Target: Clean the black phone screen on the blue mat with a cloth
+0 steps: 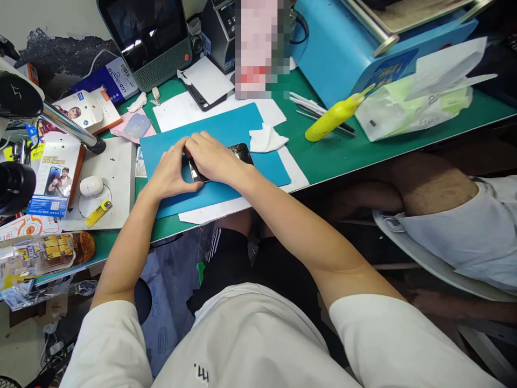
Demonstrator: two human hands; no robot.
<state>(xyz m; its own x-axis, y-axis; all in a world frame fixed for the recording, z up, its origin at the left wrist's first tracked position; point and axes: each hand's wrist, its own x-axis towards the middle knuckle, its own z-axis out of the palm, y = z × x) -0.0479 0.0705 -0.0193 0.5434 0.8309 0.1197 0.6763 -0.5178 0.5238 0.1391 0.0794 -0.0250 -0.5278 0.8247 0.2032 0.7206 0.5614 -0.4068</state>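
A dark smartphone [241,153] lies on the blue mat [266,170], partly hidden under my hands. My left hand [172,170] curves around the phone's left end, thumb at the near edge and fingers at the far corner. Across the top of the phone lies my right hand [212,156], its fingers curled down at the far left corner, close against the left fingertips. Whether anything small is pinched there is hidden. Just beyond the phone's right end sits a crumpled white tissue [267,138].
A yellow squeeze bottle [333,119], a tissue pack [407,108] and a blue machine [335,54] stand to the right. Boxes [56,172], a lamp arm [75,126] and a drink bottle [46,253] crowd the left. A seated person's leg [436,188] is at the right.
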